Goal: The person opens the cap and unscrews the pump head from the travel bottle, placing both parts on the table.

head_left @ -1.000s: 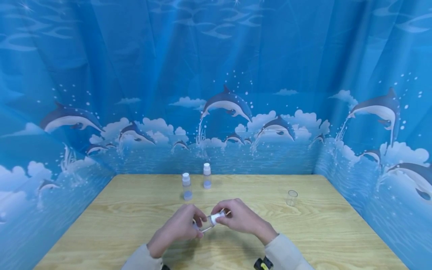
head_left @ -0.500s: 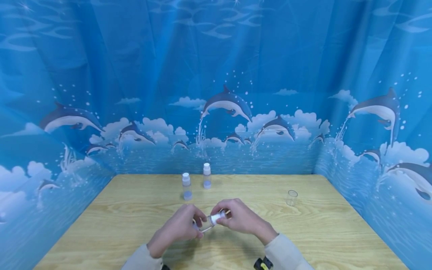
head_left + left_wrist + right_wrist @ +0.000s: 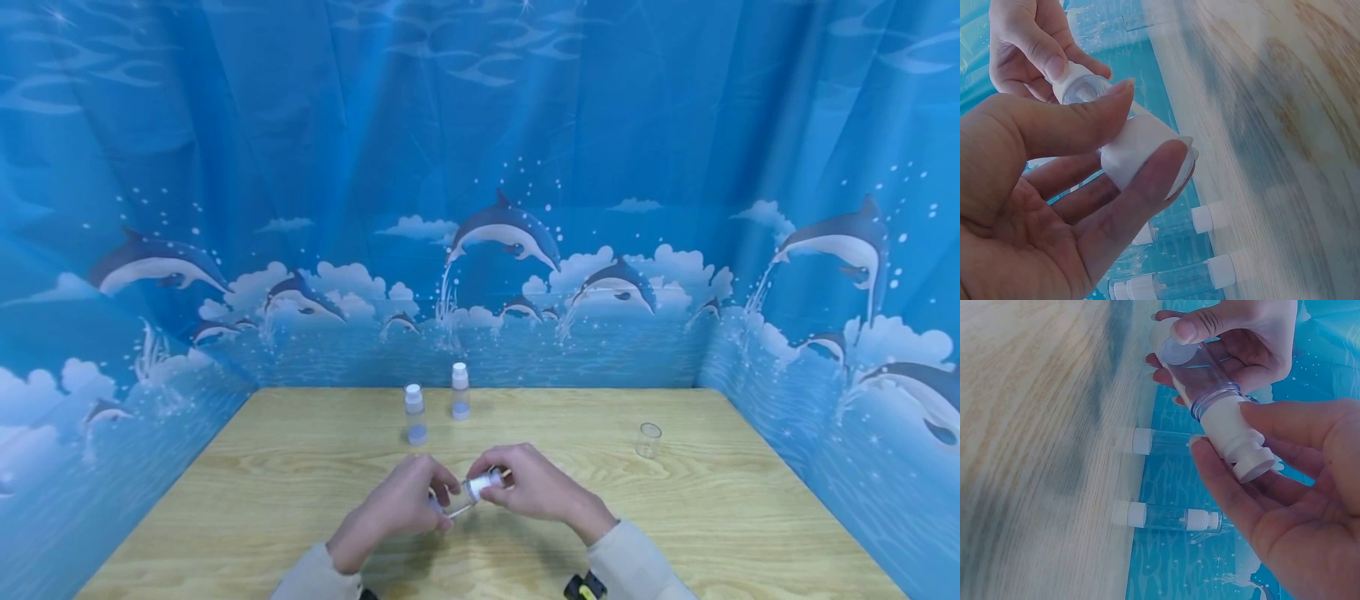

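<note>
A small clear pump bottle [image 3: 1198, 369] is held tilted between both hands, over the front middle of the table in the head view. My left hand [image 3: 405, 497] grips its lower end, with thumb and fingers round the white base [image 3: 1138, 147]. At the other end, the thumb and fingers of my right hand [image 3: 528, 482] pinch the white pump head [image 3: 1230, 425]. Clear ridges show just below the white collar in the right wrist view. The bottle's body looks see-through, with a pale disc inside near the base.
Two similar bottles stand upright beyond the hands, the nearer bottle [image 3: 415, 414] to the left of the farther bottle [image 3: 460, 392]. A clear cap [image 3: 648, 441] stands at the right on the wooden table [image 3: 750, 517]. A blue dolphin-print curtain [image 3: 480, 167] encloses the table's back and sides.
The right hand's fingers shift slightly around the pump head. The left hand, the held bottle's position and the things on the table look the same.
</note>
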The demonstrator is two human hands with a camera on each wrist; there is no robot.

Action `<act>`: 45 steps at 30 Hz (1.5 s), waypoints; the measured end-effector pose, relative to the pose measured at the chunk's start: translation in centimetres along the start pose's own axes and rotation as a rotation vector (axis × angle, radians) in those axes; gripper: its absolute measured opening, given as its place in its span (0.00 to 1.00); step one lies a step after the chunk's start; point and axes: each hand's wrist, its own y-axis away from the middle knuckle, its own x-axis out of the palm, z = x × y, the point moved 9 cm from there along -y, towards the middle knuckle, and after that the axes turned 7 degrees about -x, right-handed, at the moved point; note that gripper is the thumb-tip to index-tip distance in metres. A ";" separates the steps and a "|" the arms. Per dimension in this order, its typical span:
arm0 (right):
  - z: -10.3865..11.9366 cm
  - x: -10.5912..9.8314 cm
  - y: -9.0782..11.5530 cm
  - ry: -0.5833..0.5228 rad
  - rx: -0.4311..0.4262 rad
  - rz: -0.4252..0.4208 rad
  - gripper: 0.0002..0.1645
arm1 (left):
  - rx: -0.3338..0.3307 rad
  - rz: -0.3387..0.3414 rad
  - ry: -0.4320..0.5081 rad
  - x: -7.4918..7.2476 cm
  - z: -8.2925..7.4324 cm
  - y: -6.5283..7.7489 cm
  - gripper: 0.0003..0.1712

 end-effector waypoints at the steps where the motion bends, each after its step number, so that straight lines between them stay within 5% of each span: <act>1: 0.0 0.0 0.0 -0.001 0.000 0.001 0.12 | -0.001 0.000 0.000 0.0 0.0 0.0 0.24; 45: -0.5 -0.2 0.1 -0.047 0.047 -0.044 0.15 | -0.001 -0.030 -0.006 -0.3 -0.2 0.2 0.24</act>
